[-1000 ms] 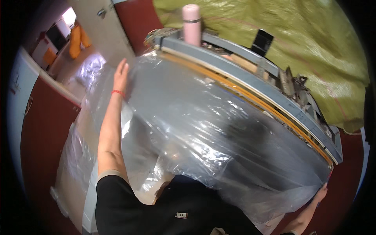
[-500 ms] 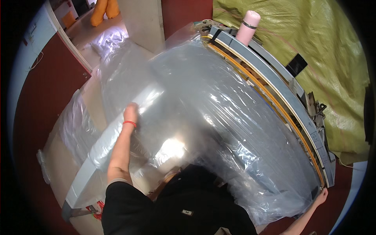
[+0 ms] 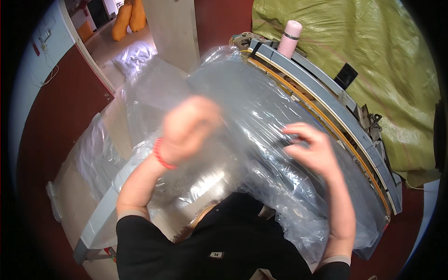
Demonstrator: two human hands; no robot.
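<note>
Torso: I see my black top (image 3: pixel 224 247) at the lower edge, both forearms rising from it over the plastic.
Left hand: my left hand (image 3: pixel 189 128) is raised above the clear plastic bag (image 3: pixel 242 116), blurred, with a red band (image 3: pixel 161 156) at the wrist. It looks curled, but I cannot tell whether the fingers are closed on the film or only hovering against it.
Right hand: my right hand (image 3: pixel 312 149) sits to the right, fingers bent and pointing left, fingertips close to the film. I cannot tell whether it pinches the plastic or just touches it.
Bag: the clear plastic bag is large and crinkled. It lies heaped across the tabletop (image 3: pixel 100 219) straight ahead of me, spreading from my chest up to the machine and spilling over the left side.
Tabletop: a pale grey edge shows at lower left, under the film.
Machine: a long grey bar with an orange strip (image 3: pixel 326 112) runs diagonally along the bag's far right edge, touching the plastic.
Bottle: a pink flask (image 3: pixel 290 38) stands upright on the bar's far end.
Behind: a yellow-green tarp (image 3: pixel 373 60) covers the space beyond the bar.
Far left: two orange sacks (image 3: pixel 129 18) lie on the floor past a doorway.
</note>
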